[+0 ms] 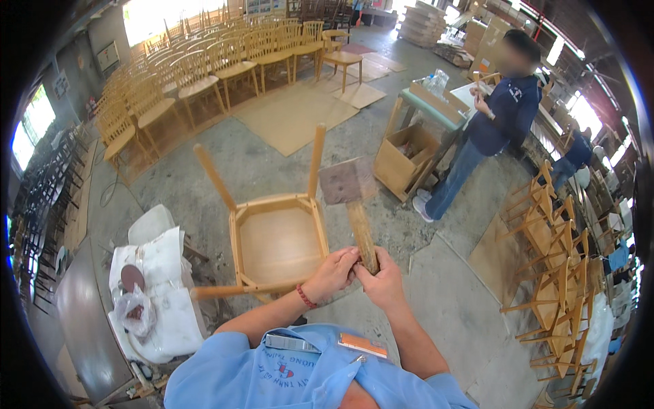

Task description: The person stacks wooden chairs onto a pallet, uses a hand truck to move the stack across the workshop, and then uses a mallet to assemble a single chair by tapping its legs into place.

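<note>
A mallet (360, 228) with a blocky, worn head and a wooden handle stands up from my right hand (383, 279), which is closed around the lower end of the handle. My left hand (328, 275) has its fingers closed and meets the right one at the fingertips; what it pinches, if anything, is hidden. Just beyond and left of my hands, an unfinished wooden chair (281, 240) lies upturned, the underside of its seat facing up. Two of its legs point away from me, and another sticks out at the near left.
A padded white stand (153, 273) holds a plastic bag (136, 310) and a brown disc (132, 277). Rows of chairs (197, 78) fill the back left. A co-worker (501, 102) stands by a workbench (436, 105). More chairs (555, 273) are stacked at right. Cardboard (293, 116) covers some floor.
</note>
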`<state>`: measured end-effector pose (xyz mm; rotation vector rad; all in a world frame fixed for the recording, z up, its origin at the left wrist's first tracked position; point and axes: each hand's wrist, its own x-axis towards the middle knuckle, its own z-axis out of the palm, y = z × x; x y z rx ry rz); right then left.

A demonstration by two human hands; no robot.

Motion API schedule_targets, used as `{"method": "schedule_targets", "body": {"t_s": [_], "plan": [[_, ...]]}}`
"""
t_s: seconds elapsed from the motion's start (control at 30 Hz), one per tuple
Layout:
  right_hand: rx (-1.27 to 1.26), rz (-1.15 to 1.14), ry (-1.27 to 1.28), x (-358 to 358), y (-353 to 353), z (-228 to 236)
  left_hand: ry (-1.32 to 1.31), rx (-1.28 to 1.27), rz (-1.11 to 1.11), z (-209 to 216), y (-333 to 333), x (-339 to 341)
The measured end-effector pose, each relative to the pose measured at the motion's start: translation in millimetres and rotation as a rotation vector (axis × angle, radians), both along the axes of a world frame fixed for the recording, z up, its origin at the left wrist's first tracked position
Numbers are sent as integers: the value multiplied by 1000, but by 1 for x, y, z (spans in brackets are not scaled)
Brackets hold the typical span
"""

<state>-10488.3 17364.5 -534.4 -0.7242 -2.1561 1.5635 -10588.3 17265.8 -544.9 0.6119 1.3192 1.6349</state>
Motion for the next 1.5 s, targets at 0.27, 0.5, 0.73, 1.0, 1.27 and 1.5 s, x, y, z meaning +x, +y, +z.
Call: {"method": "schedule_targets", "body": {"t_s": [0.27, 0.5, 0.73, 1.0, 1.27, 1.5], "plan": [[214, 66, -98, -71, 20, 0, -87, -90, 168, -16, 30, -56], [272, 64, -115, -115, 38, -5, -470, 25, 13, -40, 29, -106], [489, 98, -58, -140, 45, 0, -811, 132, -279, -54, 22, -155], [484, 110, 15, -152, 42, -1, -883, 313, -315, -67, 20, -165], [200, -143, 29, -145, 61, -1, 118, 26, 274, -21, 80, -304], [-189, -290, -29, -152, 64, 7, 509, 34, 306, -23, 147, -359]]}}
